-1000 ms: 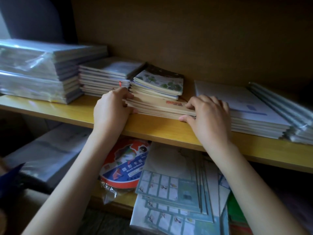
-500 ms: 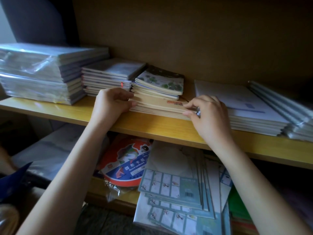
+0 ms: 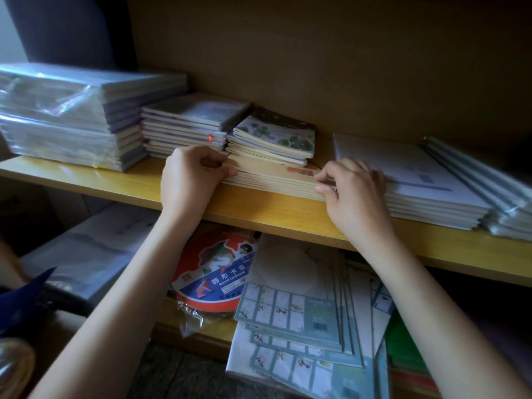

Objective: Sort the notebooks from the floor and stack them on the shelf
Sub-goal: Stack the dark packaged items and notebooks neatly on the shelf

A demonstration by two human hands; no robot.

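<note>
Yellow wooden shelf [image 3: 259, 208]. On it, left to right: plastic-wrapped notebook stack [image 3: 72, 122], grey-covered notebook stack [image 3: 187, 125], tan notebook stack [image 3: 273, 180], white-covered notebook stack [image 3: 417, 182], plastic-sleeved pile [image 3: 495, 191] far right.

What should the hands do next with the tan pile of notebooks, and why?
Probably slide the tan pile a little farther back on the shelf and square it. The left hand and right hand grip its two ends, and its front edge sticks out ahead of the leaf-cover notebooks.
</note>
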